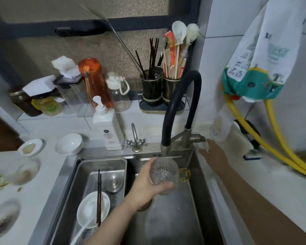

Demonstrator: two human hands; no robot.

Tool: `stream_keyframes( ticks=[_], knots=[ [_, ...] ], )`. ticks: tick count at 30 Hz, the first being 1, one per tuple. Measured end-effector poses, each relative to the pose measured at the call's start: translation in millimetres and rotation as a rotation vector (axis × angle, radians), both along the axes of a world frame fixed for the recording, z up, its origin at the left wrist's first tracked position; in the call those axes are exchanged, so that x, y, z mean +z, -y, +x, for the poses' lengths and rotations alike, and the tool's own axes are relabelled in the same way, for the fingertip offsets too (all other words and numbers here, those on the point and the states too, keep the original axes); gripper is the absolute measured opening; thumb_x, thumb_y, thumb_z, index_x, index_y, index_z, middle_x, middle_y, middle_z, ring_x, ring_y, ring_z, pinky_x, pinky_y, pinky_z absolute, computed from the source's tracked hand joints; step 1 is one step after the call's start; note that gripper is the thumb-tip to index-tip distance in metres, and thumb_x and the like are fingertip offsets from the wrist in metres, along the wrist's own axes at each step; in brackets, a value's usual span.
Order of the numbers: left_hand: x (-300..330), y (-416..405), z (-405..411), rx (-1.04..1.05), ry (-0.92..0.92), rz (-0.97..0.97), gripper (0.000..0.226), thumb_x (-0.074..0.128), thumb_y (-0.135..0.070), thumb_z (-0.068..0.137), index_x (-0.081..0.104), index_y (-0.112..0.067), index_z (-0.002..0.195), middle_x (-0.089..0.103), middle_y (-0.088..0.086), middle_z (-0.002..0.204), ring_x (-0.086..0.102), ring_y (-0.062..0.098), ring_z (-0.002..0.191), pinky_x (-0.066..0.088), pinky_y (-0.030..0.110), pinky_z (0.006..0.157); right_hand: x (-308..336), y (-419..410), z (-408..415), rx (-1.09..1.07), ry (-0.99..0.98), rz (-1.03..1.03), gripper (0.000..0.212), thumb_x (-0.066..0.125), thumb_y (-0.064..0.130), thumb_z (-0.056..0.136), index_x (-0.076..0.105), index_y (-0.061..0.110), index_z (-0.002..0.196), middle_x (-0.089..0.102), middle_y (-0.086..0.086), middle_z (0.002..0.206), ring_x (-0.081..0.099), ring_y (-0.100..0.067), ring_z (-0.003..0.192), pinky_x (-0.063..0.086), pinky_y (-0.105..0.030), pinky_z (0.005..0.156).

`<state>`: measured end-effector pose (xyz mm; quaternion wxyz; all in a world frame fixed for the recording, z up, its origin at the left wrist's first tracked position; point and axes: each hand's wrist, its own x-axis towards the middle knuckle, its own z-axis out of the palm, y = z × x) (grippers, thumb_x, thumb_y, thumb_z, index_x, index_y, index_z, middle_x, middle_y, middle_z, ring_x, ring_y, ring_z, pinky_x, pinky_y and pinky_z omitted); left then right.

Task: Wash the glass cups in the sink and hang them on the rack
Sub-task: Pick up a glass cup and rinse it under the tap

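My left hand (149,183) grips a textured glass cup (163,171) with a yellow handle. It holds the cup over the steel sink (175,218), right under the nozzle of the black hose faucet (179,96). My right hand (211,152) reaches to the faucet's lever (199,137) at the sink's back right corner. Its fingers lie at the lever, blurred. No rack shows in this view.
A steel drain tray (88,167) in the sink's left half holds a white bowl (94,209), chopsticks, a spoon and a plug. A soap dispenser (109,131), small tap (135,138), bottles, jars and utensil holders (160,89) line the back. Yellow hoses (279,147) run at right.
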<state>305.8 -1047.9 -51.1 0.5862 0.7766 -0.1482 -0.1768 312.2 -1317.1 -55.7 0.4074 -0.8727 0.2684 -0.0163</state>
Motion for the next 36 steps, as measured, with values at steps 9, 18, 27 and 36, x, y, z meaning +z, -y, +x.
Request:
stream_keyframes(
  ticks=[9,18,27,36],
  knots=[
    [12,7,9,-0.002,-0.008,0.020,0.082,0.089,-0.038,0.054,0.044,-0.042,0.122,0.052,-0.006,0.134,0.050,-0.005,0.121,0.035,0.009,0.100,-19,24,56,-0.053,-0.017,-0.092,0.024,0.049,0.012,0.096,0.059,-0.002,0.113,0.062,-0.022,0.105,0.059,-0.038,0.104,0.042,-0.037,0.080],
    [10,18,16,-0.023,-0.034,0.048,0.099,0.090,-0.039,0.057,0.041,-0.021,0.141,0.053,-0.003,0.138,0.050,0.011,0.129,0.036,0.040,0.114,-29,29,59,-0.054,0.064,-0.089,0.026,0.046,0.003,0.095,0.063,-0.011,0.109,0.066,-0.029,0.104,0.062,-0.042,0.098,0.047,-0.048,0.090],
    [6,22,16,-0.036,-0.048,0.084,0.097,0.091,-0.047,0.054,0.046,-0.023,0.136,0.061,-0.005,0.128,0.058,0.014,0.121,0.043,0.046,0.108,-28,31,56,-0.083,0.114,-0.011,0.029,0.042,0.001,0.097,0.059,-0.008,0.119,0.062,-0.027,0.116,0.058,-0.041,0.108,0.043,-0.049,0.098],
    [9,25,14,-0.038,-0.009,0.065,0.077,0.092,-0.031,0.059,0.053,-0.031,0.124,0.067,-0.015,0.118,0.062,0.004,0.112,0.046,0.036,0.104,-30,34,57,-0.113,0.145,0.046,0.026,0.046,0.001,0.096,0.062,-0.008,0.114,0.064,-0.026,0.113,0.061,-0.041,0.104,0.046,-0.051,0.095]
  ],
)
